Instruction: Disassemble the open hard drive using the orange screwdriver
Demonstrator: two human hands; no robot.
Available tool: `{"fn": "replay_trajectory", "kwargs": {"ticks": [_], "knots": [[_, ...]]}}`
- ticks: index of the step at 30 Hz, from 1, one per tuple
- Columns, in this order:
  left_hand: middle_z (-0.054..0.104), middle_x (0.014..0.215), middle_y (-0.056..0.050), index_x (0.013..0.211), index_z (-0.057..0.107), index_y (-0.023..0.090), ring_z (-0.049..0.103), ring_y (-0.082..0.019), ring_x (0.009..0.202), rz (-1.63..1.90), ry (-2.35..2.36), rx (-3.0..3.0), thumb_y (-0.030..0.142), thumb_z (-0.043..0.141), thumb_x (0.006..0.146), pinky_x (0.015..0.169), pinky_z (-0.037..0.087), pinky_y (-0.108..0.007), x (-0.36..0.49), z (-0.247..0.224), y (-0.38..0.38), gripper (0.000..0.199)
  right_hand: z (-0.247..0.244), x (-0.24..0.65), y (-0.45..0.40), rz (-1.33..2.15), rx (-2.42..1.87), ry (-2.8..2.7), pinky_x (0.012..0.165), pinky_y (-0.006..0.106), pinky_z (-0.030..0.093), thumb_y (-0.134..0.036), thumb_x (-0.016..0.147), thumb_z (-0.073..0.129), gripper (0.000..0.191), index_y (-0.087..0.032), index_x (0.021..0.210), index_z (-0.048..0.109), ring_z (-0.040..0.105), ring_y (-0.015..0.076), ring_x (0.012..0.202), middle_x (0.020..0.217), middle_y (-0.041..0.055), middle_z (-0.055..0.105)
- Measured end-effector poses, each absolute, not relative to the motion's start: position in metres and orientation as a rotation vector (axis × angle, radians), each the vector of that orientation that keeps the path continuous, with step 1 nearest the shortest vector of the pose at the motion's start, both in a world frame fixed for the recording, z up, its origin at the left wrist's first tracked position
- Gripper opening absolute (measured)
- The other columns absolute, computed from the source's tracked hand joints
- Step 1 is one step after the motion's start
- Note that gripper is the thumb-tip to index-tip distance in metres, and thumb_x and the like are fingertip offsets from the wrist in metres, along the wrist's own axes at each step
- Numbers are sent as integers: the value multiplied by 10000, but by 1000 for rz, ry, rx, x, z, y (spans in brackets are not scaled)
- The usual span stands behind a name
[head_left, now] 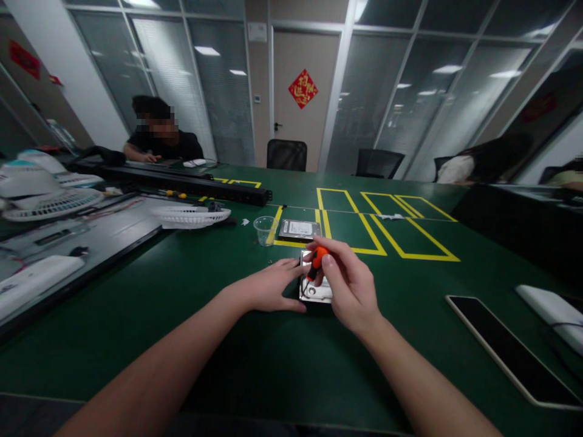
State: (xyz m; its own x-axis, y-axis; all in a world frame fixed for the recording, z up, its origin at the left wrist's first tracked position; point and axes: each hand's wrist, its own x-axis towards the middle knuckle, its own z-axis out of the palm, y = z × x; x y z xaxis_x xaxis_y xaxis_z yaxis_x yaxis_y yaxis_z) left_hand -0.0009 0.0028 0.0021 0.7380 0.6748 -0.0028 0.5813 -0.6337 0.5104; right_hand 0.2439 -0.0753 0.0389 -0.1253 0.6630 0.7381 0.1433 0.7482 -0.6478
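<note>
A hard drive (314,294) lies on the green table in front of me, its silvery metal face up. My left hand (276,285) steadies it from the left, the fingers on its left edge and upper side and the thumb by its near corner. In my right hand (353,282) is an orange and black screwdriver (317,262), held tilted over the drive. Its tip points down toward the drive's left part; whether it sits in a screw cannot be made out. My right hand covers the drive's right side.
Just beyond lies a second hard drive (299,229), label up, beside a clear plastic cup (266,231). Yellow tape (419,256) marks rectangles on the table. A black-screened tablet-like device (510,346) lies right; white fan-like parts (54,194) and a metal panel (113,227) left. People sit across.
</note>
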Motion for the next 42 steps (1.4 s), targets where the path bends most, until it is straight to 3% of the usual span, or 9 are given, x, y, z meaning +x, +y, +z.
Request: {"fn": "replay_trajectory", "kwargs": {"ticks": [4,8,12,16,20,24,29,36,42], "knots": [[456,2115,-164,2003,487,347,356,-523,1998,277,937,2449,731,1034,1027,1612,358,-771,-3,-1,4,1183,40,240,-75,518,-683,-1599,793,371,810,-401,1255,821,216,-310,1449,846,954,255,1074,1431,120,928],[522,2073,-178,1977,536,327,404,-522,1976,282,943,2448,696,1052,1016,1605,385,-742,-3,0,3,1151,37,237,-74,507,-685,-1575,770,342,792,-342,1198,901,224,-322,1408,826,956,249,1077,1337,87,940],[528,2067,-186,1955,569,311,399,-522,1979,284,948,2440,684,1060,1010,1616,371,-739,-2,2,2,1128,36,240,-74,506,-654,-1627,859,422,834,-353,1253,819,311,-360,1562,846,952,274,1123,1384,98,945],[515,2079,-175,1902,627,319,379,-521,1989,298,920,2450,718,1043,1024,1619,365,-749,-2,1,3,1051,37,244,-75,486,-670,-1658,967,528,846,-408,1326,649,345,-360,1570,888,939,316,1177,1429,125,939],[493,2095,-164,1956,563,346,369,-515,1996,289,919,2460,709,1048,1024,1618,352,-766,-2,-2,4,1112,38,242,-74,481,-678,-1628,883,440,835,-412,1304,713,275,-327,1512,871,920,253,1016,1403,121,927],[491,2097,-154,1985,518,364,400,-514,1981,287,924,2450,690,1049,1028,1603,378,-765,-3,-1,3,1142,37,239,-73,458,-714,-1567,803,355,802,-377,1230,848,186,-317,1406,846,929,242,1053,1392,106,921],[522,2074,-171,1973,534,332,399,-510,1981,268,948,2443,673,1048,1028,1605,387,-729,-2,3,1,1129,38,240,-74,483,-704,-1605,798,358,792,-347,1218,866,193,-324,1409,845,918,235,1009,1311,85,933],[464,2108,-179,1948,565,324,320,-523,2015,252,955,2450,752,1025,1031,1628,333,-753,-2,-2,4,1112,38,245,-75,442,-672,-1674,964,493,806,-418,1353,590,357,-341,1560,869,920,278,1100,1382,109,925],[476,2101,-180,1983,519,322,354,-517,2002,252,949,2457,702,1031,1039,1626,335,-756,-1,2,2,1140,38,240,-74,453,-672,-1627,805,368,789,-385,1285,767,207,-318,1461,853,925,250,1076,1411,116,915]]}}
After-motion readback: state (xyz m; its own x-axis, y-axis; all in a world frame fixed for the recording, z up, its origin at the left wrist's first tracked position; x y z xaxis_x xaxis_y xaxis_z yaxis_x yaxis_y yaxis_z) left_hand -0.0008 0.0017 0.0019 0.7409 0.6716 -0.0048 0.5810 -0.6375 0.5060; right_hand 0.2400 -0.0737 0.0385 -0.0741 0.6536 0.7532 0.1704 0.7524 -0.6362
